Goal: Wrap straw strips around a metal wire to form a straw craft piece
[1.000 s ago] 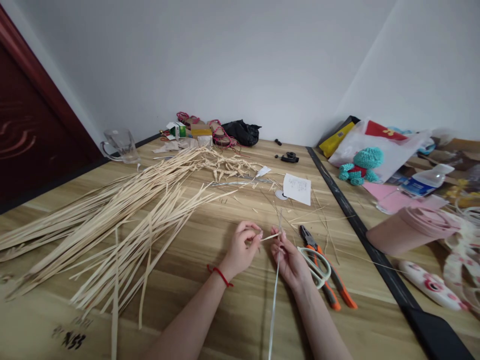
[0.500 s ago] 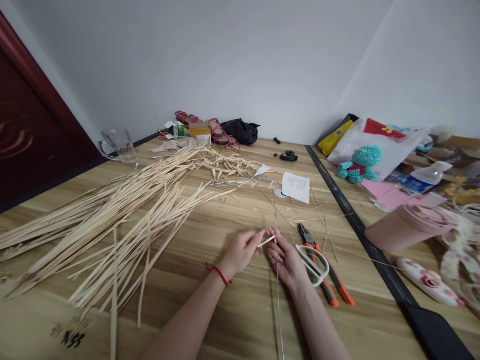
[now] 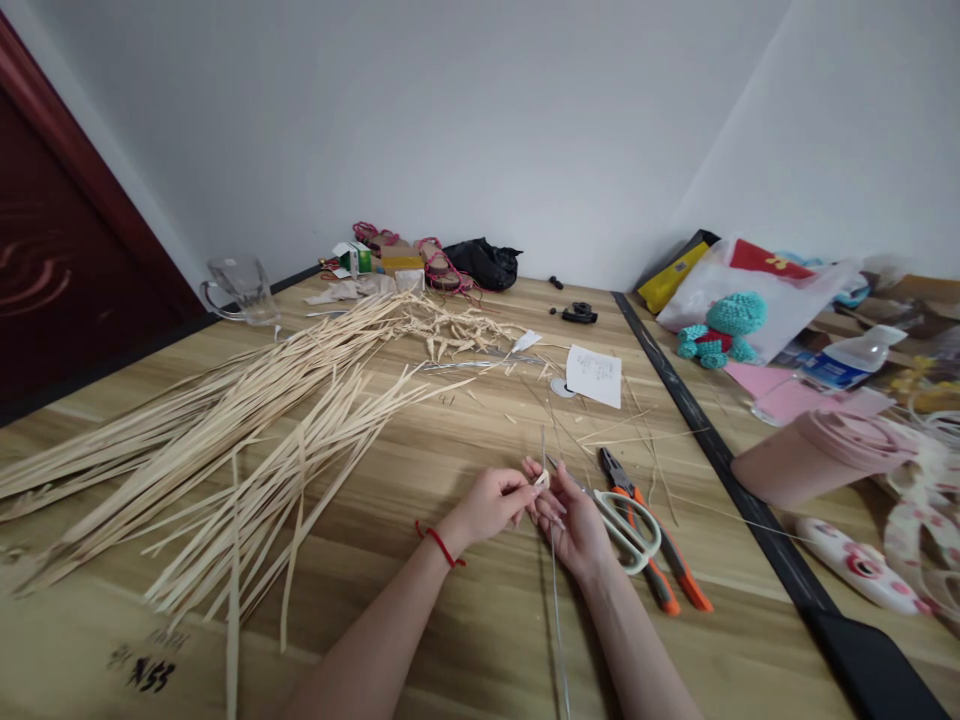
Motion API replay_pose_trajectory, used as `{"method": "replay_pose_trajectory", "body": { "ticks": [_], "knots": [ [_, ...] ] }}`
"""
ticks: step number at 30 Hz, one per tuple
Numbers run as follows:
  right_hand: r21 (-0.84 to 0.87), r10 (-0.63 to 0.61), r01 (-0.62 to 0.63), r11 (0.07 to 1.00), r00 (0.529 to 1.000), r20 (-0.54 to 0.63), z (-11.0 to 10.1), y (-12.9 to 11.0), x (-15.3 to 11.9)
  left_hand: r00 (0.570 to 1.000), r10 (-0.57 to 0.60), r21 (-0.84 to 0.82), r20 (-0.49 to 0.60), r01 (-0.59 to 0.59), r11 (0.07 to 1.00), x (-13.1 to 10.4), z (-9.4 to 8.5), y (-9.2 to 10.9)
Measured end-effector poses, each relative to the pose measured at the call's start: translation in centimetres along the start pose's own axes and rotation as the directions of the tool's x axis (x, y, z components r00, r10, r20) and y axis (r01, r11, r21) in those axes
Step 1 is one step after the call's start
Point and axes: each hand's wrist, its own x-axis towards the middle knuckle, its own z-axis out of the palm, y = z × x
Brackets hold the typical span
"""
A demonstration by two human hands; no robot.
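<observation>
The pale strip (image 3: 541,481) is small and folded, and it is between the two hands, above the table (image 3: 450,650). It touches the thin wire (image 3: 556,600), which goes down toward the near edge of the view. The left hand (image 3: 491,508) has its fingers narrow and pinches the strip; a red string (image 3: 441,547) is around this wrist. The right hand (image 3: 574,525) holds the wire, palm up, with its fingers curled. Just beside the right hand lie the scissors (image 3: 646,549), partly over the orange-handled pliers (image 3: 686,575). To the left, two bundles of pale strips (image 3: 225,410) are spread. Farther away lies a paper (image 3: 594,376), and at right a pink cup (image 3: 795,460) lies on its side.
</observation>
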Motion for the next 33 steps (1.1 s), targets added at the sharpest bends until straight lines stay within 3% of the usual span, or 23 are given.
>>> {"method": "replay_pose_trajectory", "body": {
  "ticks": [5, 11, 18, 24, 28, 33],
  "knots": [
    [-0.087, 0.008, -0.012, 0.996, 0.999, -0.051, 0.0, 0.0, 0.2, 1.000, 0.010, -0.054, 0.019, -0.009, 0.998, -0.1, 0.1, 0.5],
    [-0.233, -0.134, 0.091, 0.968, 0.976, -0.174, -0.6, 0.7, 0.4, 0.998, -0.014, -0.028, 0.064, 0.016, 0.999, -0.3, 0.5, 0.4],
    [-0.225, -0.176, 0.145, 0.964, 0.977, -0.124, -0.7, 0.8, 0.4, 0.998, 0.021, -0.042, 0.066, -0.018, 0.999, -0.1, 0.8, 0.1],
    [-0.126, -0.038, 0.037, 0.991, 0.999, -0.004, -0.3, -0.1, 0.1, 0.999, -0.010, -0.072, 0.036, 0.012, 0.997, 0.0, 0.9, -0.2],
    [-0.096, -0.030, 0.028, 0.995, 0.999, -0.021, -0.2, 0.0, 0.1, 0.998, -0.057, -0.089, 0.042, 0.060, 0.994, -0.1, 0.8, -0.2],
    [-0.091, -0.065, 0.061, 0.994, 0.997, -0.044, -0.5, 0.4, 0.6, 0.999, 0.029, 0.015, -0.021, -0.028, 0.999, -0.2, 1.0, 0.4]
  ]
}}
